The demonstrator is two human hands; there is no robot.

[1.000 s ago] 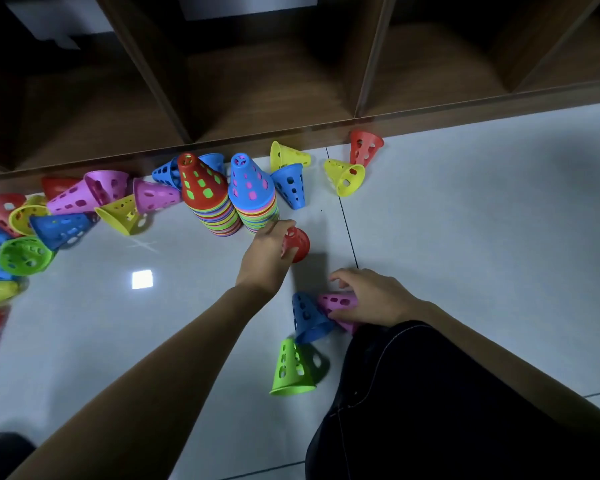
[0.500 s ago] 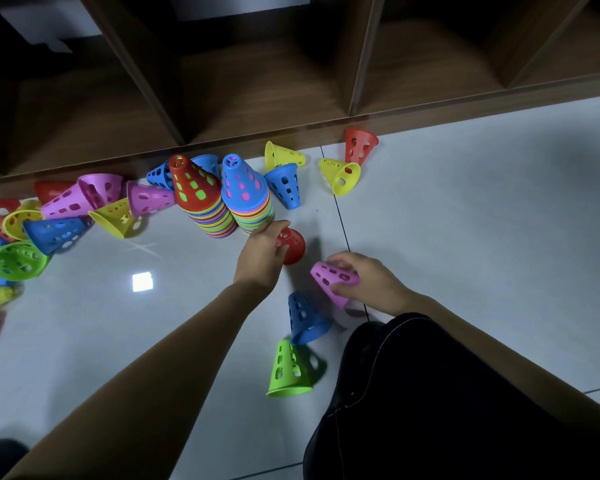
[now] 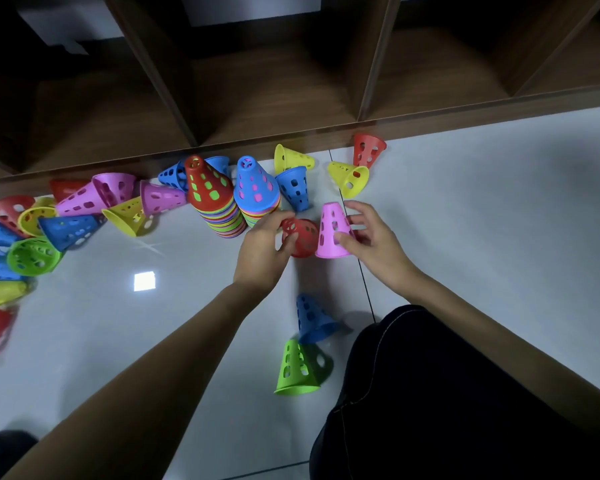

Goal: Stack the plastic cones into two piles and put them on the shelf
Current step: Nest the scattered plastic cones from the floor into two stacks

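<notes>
Raised from low beside the dark trouser leg, the pink perforated plastic cone (image 3: 331, 230) is now upright at frame centre, held between the right hand's (image 3: 378, 244) thumb and fingers. It sits just beside the red perforated plastic cone (image 3: 302, 235), which the left hand's (image 3: 262, 247) fingers grip. Above them, the red-topped cone stack (image 3: 212, 195) and the blue-topped cone stack (image 3: 255, 188) stand on the floor (image 3: 465, 202) before the wooden shelf (image 3: 274, 98).

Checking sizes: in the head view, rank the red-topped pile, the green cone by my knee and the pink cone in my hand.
1. Red-topped pile.
2. Green cone and pink cone: about alike; green is nearer the camera, so unranked.
</notes>
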